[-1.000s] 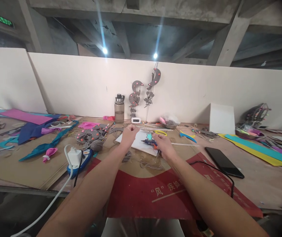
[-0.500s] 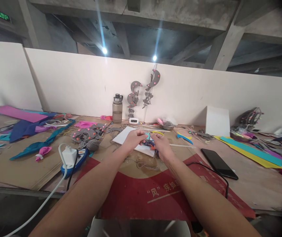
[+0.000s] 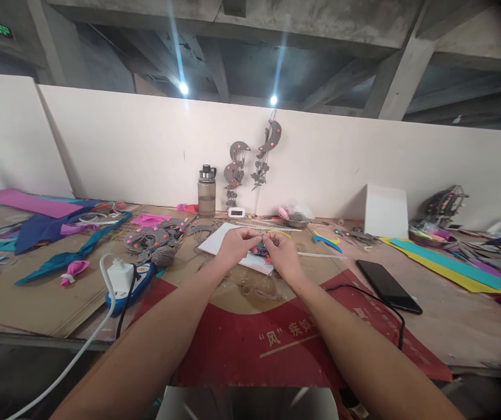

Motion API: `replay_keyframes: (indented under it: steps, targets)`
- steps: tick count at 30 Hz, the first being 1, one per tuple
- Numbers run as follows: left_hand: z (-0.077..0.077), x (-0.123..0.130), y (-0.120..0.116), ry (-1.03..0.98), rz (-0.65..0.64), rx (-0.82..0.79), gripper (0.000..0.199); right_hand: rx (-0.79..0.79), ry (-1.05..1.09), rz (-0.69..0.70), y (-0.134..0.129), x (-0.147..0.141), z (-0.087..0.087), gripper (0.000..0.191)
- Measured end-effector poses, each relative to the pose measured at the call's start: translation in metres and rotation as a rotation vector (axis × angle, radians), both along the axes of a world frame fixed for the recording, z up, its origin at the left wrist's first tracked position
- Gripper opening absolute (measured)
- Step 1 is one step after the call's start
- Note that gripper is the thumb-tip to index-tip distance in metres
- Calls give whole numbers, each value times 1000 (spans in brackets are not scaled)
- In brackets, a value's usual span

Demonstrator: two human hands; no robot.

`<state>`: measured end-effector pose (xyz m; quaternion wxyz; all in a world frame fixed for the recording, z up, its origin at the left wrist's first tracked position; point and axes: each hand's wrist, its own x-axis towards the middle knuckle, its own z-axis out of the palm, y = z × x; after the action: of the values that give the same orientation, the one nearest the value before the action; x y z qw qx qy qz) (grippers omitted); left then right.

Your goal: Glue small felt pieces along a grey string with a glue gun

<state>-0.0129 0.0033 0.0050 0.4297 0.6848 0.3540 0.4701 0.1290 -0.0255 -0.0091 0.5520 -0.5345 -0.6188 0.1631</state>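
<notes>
My left hand [image 3: 236, 247] and my right hand [image 3: 282, 254] meet over a white sheet [image 3: 215, 240], fingertips pinched close together. Between them is a small dark-blue and orange craft piece [image 3: 261, 249], mostly covered by the fingers, so its kind does not show. Both hands are closed on it. Under the hands, loose grey cord [image 3: 259, 291] lies on the brown and red cardboard [image 3: 250, 344]. A yellow and blue crescent cutout [image 3: 327, 242] sits to the right of my right hand.
A power strip [image 3: 130, 291] with a white plug and cable stands at left, near grey yarn pieces [image 3: 154, 240]. A phone [image 3: 388, 286] lies at right. Behind are a water bottle [image 3: 206, 192], a small clock [image 3: 236, 213] and hanging grey moon ornaments [image 3: 272, 137].
The turquoise bit that showed between my fingertips is now hidden. My hands stay together over the white sheet, and the view has shifted slightly.
</notes>
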Motion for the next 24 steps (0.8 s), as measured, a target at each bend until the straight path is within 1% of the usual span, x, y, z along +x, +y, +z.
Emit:
replay_keyframes:
  steps: [5,7,12,15,19,24]
  targets:
    - [3,-2,-2,54,54,92,19,30,-2,16,0,0,-1,25]
    - [3,-1,-1,42,72,88,20,49,-7,21,-1,-1,0,25]
    - [3,0,-2,-18,113,70,15,99,-39,-45,-6,-2,2,30]
    - [4,1,-4,-14,85,58,13,100,-85,-35,-7,-1,4,23]
    - [5,1,-5,33,53,57,7,102,-102,-34,-7,0,5,21]
    - [3,1,-2,3,-85,-24,13,63,-114,-58,-8,-1,8,19]
